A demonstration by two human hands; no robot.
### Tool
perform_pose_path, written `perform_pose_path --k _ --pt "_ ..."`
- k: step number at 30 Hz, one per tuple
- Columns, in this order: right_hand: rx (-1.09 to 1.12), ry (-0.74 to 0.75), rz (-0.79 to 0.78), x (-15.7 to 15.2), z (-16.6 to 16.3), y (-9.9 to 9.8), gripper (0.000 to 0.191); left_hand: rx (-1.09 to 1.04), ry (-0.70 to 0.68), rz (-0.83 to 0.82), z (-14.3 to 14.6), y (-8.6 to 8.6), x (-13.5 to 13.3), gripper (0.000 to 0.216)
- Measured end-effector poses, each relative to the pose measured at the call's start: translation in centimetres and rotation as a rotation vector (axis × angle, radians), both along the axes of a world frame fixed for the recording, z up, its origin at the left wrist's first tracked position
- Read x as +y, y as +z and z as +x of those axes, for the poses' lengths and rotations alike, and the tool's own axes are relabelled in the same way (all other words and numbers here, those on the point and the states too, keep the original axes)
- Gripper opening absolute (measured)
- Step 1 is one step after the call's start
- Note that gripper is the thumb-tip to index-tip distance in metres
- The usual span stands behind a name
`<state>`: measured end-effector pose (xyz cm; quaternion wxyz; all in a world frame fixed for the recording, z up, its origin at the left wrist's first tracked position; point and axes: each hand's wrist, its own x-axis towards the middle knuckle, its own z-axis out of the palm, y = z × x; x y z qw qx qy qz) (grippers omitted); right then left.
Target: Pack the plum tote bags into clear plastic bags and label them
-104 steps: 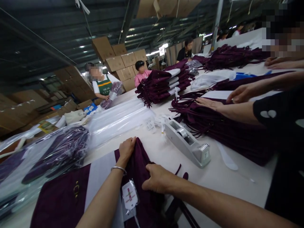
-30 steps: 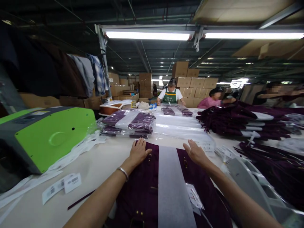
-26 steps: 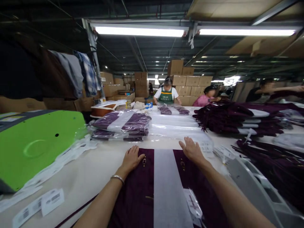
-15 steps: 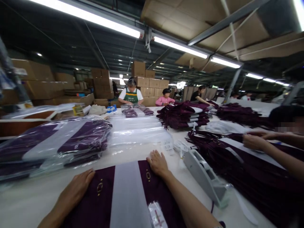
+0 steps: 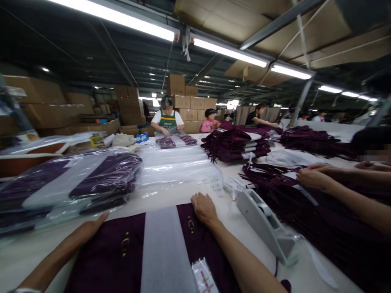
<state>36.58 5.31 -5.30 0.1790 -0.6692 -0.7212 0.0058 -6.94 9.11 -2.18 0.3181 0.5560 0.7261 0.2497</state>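
Observation:
A dark purple fabric bag (image 5: 120,228) lies flat before me, with a pale strip (image 5: 161,240) down its middle and a gold buckle on either side. My left hand (image 5: 87,232) rests at the bag's upper left edge, stretched out; its lower fingers are partly hidden. On the upper right corner lies my right hand (image 5: 205,209), its fingers bent slightly at the far edge. A small clear packet (image 5: 204,276) with a red and green pattern lies on the bag's lower right.
Plastic-wrapped purple bags (image 5: 100,175) are stacked at left. Clear plastic sleeves (image 5: 177,167) lie beyond. A grey tape dispenser (image 5: 265,224) stands right of my arm. At right, a co-worker's hands (image 5: 314,179) touch piled purple pieces (image 5: 293,203). Another purple stack (image 5: 235,144) stands farther back.
My left hand has shifted left and slightly down along the bag's edge. My right hand's fingers are closer together. The co-worker's hands at right have moved left.

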Motion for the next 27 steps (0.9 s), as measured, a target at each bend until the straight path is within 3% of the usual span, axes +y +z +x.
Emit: perform_pose_path --k 2,4,7,12,16,20,24,27 --pt "-0.001 0.005 -0.007 0.1 0.2 -0.2 0.04 -0.203 -0.004 -0.195 0.6 1.1 -1.4 0.06" --pt "-0.008 0.017 -0.011 0.3 0.4 -0.4 0.041 -0.425 -0.031 -0.237 1.0 1.5 -2.5 0.063" --pt "-0.026 0.049 -0.011 0.4 0.8 -0.6 0.04 -0.623 0.033 -0.092 1.6 0.8 -2.9 0.055" --pt "-0.132 0.064 0.001 0.6 1.2 -1.3 0.04 -0.565 0.176 0.21 3.0 -1.7 -1.6 0.052" --pt "-0.136 0.049 0.01 0.9 1.1 -1.7 0.04 -0.309 0.148 0.3 1.6 -1.9 -2.0 0.042" --pt "-0.085 0.004 0.017 0.9 0.5 -1.5 0.04 0.354 -0.157 0.502 1.7 1.1 -2.1 0.037" --pt "-0.046 -0.006 0.032 0.8 0.3 -1.2 0.039 0.692 -0.538 0.639 8.7 4.4 1.9 0.047" --pt "-0.02 -0.011 0.043 0.8 0.4 -1.3 0.04 0.834 -0.676 0.63 15.7 4.6 7.1 0.056"
